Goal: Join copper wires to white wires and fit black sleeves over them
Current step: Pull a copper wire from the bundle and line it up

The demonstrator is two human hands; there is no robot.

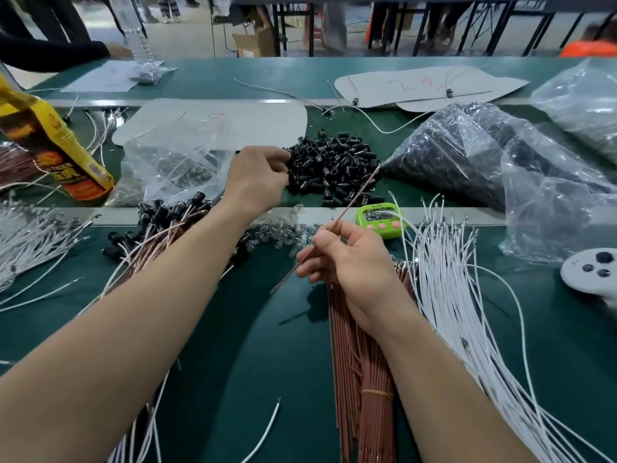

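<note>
Head view: picking a sleeve, 1 copper wire ready.
The left hand (pixel 257 177) curls its fingertips into the near-left edge of the black sleeves (pixel 334 165), seemingly pinching 1. The right hand (pixel 347 259) pinches a single copper wire (pixel 350 202) whose long axis slants up-right, tip toward the pile. The left hand is nearer the sleeves, and the white wires (pixel 444 269) lie to the right.

A green surface (pixel 253 345) carries a heap of black sleeves (pixel 330 168) at mid-back and a banded bundle of copper wires (pixel 360 379) nearer. White wires (pixel 460 295) fan out just right of the bundle. A green timer (pixel 380 220) sits between heap and wires, clear bags (pixel 551 202) lie right, and 1 yellow bottle (pixel 50 145) lies far left.
</note>
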